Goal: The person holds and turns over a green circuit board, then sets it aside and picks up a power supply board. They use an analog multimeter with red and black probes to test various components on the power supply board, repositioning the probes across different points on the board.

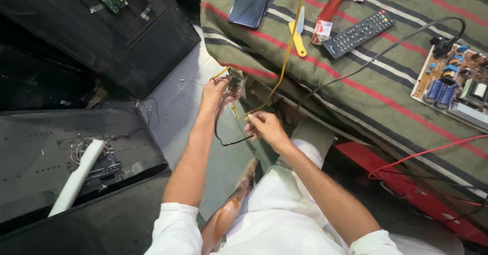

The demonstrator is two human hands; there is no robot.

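Two hands work just off the table's (325, 90) striped edge. My left hand (216, 90) pinches a small board (235, 79); my right hand (264, 128) is closed on a yellow wire (284, 62) running up over the cloth, with a black wire (223, 138) looping below. On the table I see a small red-and-white packet (321, 31) between a yellow knife (299, 40) and a black remote (358, 33).

phone (250, 1): lying on the tabletop (366, 90) at 12 o'clock
remote (358, 33): sitting at 1 o'clock, right of the phone
circuit board (455, 84): resting at 3 o'clock
hands: left hand (217, 91) and right hand (264, 128) working before the tabletop edge
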